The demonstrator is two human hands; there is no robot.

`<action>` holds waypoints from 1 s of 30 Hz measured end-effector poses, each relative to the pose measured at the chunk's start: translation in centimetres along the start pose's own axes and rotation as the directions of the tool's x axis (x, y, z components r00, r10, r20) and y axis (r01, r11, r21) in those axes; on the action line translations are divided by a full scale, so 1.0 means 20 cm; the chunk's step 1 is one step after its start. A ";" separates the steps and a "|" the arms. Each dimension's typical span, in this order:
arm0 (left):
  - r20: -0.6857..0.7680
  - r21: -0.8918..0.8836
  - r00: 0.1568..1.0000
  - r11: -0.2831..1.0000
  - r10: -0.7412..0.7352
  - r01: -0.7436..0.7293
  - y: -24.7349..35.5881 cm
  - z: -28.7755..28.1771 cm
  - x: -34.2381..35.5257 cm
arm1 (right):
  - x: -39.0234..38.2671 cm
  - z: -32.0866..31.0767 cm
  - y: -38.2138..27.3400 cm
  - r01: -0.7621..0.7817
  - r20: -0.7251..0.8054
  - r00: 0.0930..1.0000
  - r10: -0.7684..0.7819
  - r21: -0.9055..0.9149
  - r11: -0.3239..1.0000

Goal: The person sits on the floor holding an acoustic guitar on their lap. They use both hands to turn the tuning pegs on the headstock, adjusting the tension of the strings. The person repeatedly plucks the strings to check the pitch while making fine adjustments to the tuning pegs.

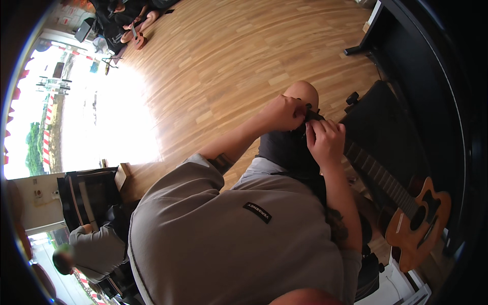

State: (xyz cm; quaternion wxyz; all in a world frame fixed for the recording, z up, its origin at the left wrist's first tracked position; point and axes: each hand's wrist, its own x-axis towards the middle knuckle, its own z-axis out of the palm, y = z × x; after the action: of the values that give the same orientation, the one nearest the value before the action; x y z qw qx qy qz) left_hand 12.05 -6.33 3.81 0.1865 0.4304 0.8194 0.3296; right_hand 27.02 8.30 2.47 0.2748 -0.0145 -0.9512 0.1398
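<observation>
An acoustic guitar (pixel 399 245) with a light wooden body stands at the right, its fretted neck (pixel 378 173) slanting up and left towards my knee. At the neck's far end is the dark headstock (pixel 313 116), with small dark tuning pegs along its edge. My left hand (pixel 286 113) is closed at the headstock's left side, fingers curled by the pegs. On its right side, my right hand (pixel 326 139) bends its fingers and thumb onto the headstock. Both hands partly cover it, so any string between the fingers cannot be made out.
A black case-like object (pixel 384 117) lies beside the neck, near a large black piece of furniture (pixel 432 66) at the right. A person with a small guitar (pixel 138 40) sits at the far left. Another person (pixel 99 249) sits at the lower left. Wooden floor (pixel 218 66) spreads ahead.
</observation>
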 end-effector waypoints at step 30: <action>-0.002 -0.497 0.999 0.867 -0.038 0.032 -0.09 -0.03 0.02 | 0.03 0.07 -0.05 -0.115 0.013 0.993 0.115 0.030 0.993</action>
State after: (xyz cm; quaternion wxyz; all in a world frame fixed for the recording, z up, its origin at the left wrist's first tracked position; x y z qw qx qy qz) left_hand 10.39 -6.96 2.89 0.2921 0.3512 0.7160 0.5280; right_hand 25.83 7.06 2.02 0.2610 -0.0642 -0.9481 0.1700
